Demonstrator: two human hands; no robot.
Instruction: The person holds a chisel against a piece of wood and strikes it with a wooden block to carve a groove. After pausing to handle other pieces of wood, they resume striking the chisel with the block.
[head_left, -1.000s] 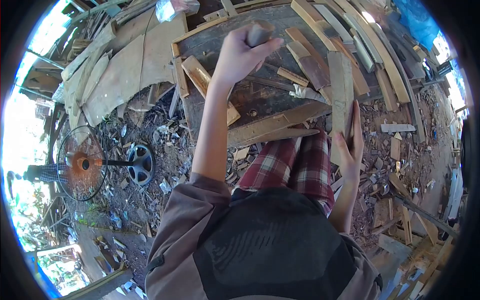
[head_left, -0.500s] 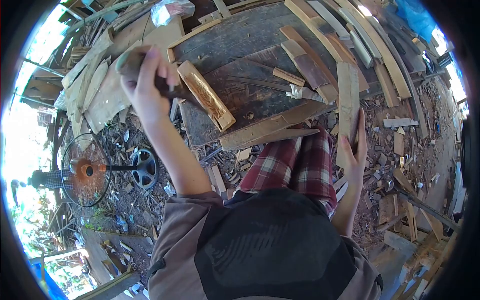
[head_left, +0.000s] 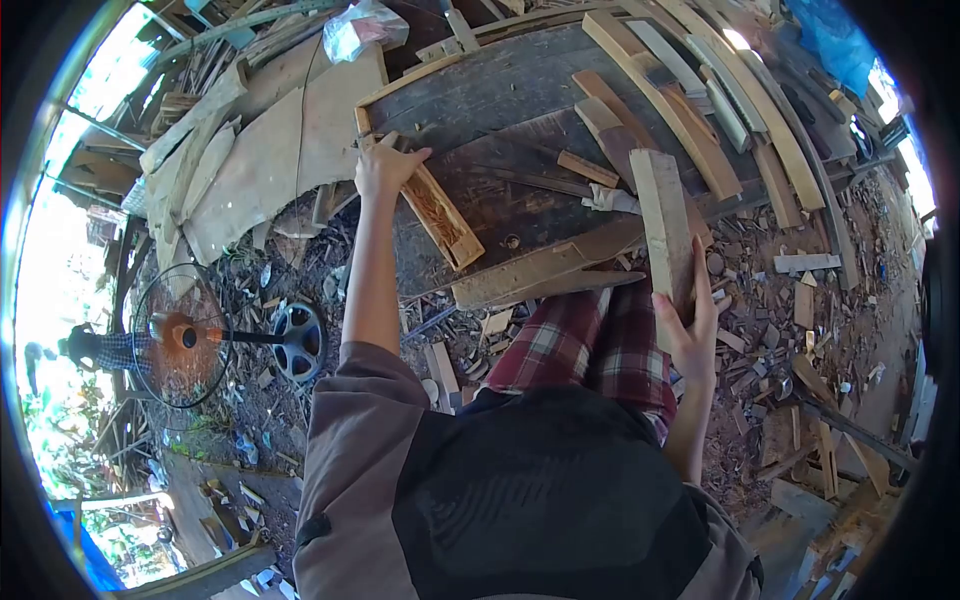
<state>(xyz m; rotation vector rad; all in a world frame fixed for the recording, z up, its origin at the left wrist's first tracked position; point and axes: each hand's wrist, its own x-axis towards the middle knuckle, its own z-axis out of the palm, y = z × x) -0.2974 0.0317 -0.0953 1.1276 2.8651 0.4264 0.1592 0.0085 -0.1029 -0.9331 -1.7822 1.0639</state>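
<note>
My left hand (head_left: 384, 170) is at the far end of a hollowed, light wooden block (head_left: 440, 218) on the dark worktable (head_left: 480, 80). Its thumb points right and its fingers curl over something brown, mostly hidden, that I cannot make out. My right hand (head_left: 692, 325) is closed around the lower part of a long, thick wooden piece (head_left: 660, 215), tilted upward over the table's near right edge. Just left of that piece lie a short wood strip (head_left: 587, 168) and a crumpled pale wrapper (head_left: 611, 200).
Long boards (head_left: 690, 140) lie along the table's right side. A pointed plank (head_left: 550, 285) rests at the near edge, above my knees. An orange-centred fan (head_left: 182, 335) stands at the left. Wood scraps cover the ground, and a plastic bag (head_left: 365, 30) lies at the far left.
My left hand has come down from its raised position, moving right and away to the carved block's far end. The rounded tool it held is no longer clearly visible. The right-hand wooden piece has shifted left.
</note>
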